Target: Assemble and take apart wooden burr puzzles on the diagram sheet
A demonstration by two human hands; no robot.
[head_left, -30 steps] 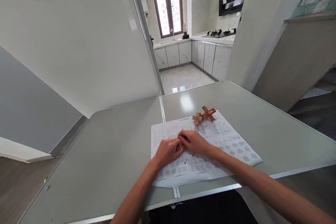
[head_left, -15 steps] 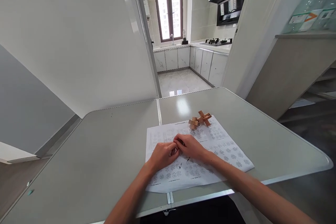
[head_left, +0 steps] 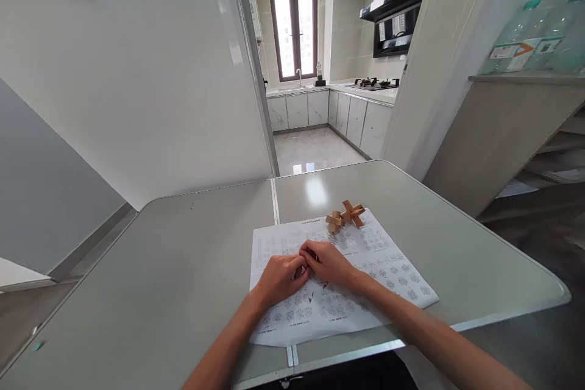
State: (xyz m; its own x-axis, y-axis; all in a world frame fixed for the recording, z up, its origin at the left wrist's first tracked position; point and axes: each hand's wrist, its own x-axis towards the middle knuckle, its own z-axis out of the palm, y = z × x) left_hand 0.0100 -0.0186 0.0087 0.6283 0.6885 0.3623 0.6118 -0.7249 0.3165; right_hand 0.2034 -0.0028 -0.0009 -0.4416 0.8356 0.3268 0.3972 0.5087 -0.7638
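Where the two bare hands meet over the white printed instruction sheet (head_left: 365, 256), they are closed together on something small between the fingertips; the item itself is hidden by the fingers, so its shape and material cannot be told. The left hand (head_left: 276, 277) is curled with its knuckles up and its fingertips pointing toward the right hand (head_left: 326, 262), which is curled the same way from the other side. The fingertips of both hands touch at a single point just above the sheet. Both grips are narrow pinches, not open palms.

The light-brown wooden interlocking burr puzzle pieces (head_left: 343, 217) rest on the far edge of the sheet, beyond the hands and slightly to the right of the point where the fingertips meet. They form two clusters that touch or nearly touch: a compact blocky one on the left and a crossed, star-like one on the right, whose sticks point diagonally across the sheet rather than along its edges. The clusters are near the hands but not in contact with them.

Of the two hands, the right one is nearer to the wooden pieces; a straight line from its knuckles runs forward and a little rightward to them. The left hand lies farther off, with the right hand partly between it and the pieces.

The sheet lies flat across the centre seam of the pale grey-green glossy folding table (head_left: 159, 268), with its near edge close to the table's front rim.
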